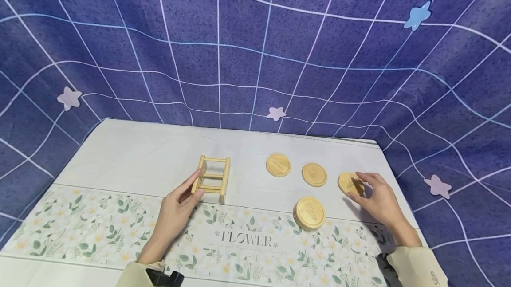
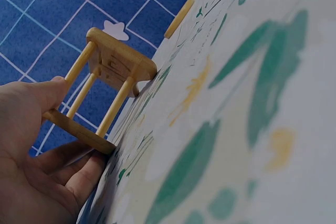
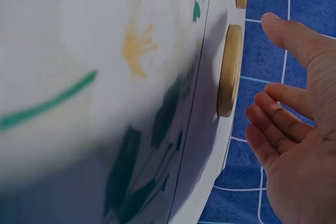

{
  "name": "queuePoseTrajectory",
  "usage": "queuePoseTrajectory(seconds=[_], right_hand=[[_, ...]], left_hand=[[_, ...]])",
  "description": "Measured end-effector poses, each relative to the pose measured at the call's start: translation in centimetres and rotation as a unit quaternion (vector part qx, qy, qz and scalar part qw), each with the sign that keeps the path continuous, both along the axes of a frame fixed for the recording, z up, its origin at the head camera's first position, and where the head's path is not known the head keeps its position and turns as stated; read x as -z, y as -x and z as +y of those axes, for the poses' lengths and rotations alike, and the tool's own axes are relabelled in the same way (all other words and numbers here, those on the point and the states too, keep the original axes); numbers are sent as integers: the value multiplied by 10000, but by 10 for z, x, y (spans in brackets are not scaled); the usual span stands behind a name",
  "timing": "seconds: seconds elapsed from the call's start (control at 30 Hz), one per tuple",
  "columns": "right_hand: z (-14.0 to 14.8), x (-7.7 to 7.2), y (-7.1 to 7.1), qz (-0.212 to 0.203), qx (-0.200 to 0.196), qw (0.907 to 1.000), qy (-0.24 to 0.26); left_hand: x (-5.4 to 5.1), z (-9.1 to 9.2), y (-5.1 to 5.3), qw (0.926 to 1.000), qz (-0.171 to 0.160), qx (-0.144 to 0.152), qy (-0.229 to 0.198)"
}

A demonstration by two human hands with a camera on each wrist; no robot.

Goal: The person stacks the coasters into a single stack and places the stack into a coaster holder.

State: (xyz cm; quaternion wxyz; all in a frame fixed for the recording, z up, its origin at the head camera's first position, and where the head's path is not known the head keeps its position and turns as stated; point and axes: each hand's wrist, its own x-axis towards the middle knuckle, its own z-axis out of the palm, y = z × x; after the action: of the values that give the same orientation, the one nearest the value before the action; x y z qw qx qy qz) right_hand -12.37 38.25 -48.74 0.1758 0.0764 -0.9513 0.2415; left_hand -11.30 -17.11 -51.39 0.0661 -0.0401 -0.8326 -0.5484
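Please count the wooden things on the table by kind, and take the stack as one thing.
Single discs: 3
Stack of discs: 1
Small rack: 1
Total: 5

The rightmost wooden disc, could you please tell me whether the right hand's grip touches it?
Apart: the right wrist view shows blue cloth between the right hand's grip and the disc.

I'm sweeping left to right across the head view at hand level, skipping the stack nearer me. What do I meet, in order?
Left hand → small wooden rack → left single wooden coaster → middle single wooden coaster → right single wooden coaster → right hand.
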Motion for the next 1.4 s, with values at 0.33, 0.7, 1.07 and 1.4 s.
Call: queuePoseTrajectory(seconds=[0.33,0.7,1.07,1.4], right_hand=[[6,0,6,-191,-28,9998,-48],[9,-2,13,-432,-90,9990,-46],[10,0,18,-745,-80,9972,-41],[11,5,21,-932,-78,9956,-14]], left_hand=[[0,0,0,10000,23,-20,12],[1,0,0,10000,92,-7,-21],[0,0,0,10000,87,3,-35],[0,0,0,9999,90,6,-76]])
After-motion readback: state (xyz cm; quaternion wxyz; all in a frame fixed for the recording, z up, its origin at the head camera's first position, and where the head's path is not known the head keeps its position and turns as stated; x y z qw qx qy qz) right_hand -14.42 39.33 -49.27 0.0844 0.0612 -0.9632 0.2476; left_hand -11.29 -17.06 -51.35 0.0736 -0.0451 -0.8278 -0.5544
